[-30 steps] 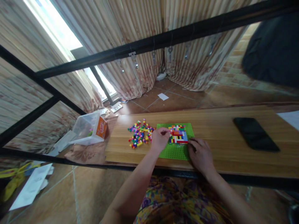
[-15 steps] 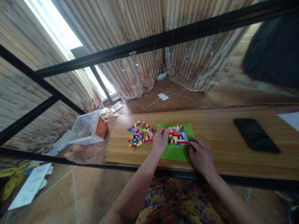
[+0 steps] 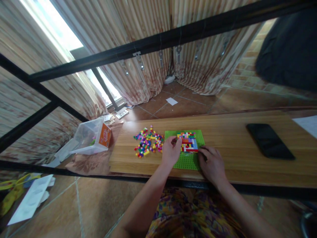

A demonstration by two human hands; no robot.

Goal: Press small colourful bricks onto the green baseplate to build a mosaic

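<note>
The left hand [image 3: 170,152] covers the near-left part of the square green studded plastic baseplate [image 3: 186,162]; its fingers curl toward the thumb, any brick between them too small to tell. The multicoloured plastic-brick panel [image 3: 189,144] sits on the baseplate between both hands. The right hand [image 3: 212,163], loosely curled, hides the right edge; its grip cannot be told.

**What the wood-grain tabletop [image 3: 230,132] carries**

Toward its left end we see a loose spread of small multicoloured bricks [image 3: 147,144]. Just beside them we find a green studded baseplate [image 3: 186,163]. Well apart, toward the right, we see a black phone-like slab [image 3: 269,141] lying slantwise.
</note>
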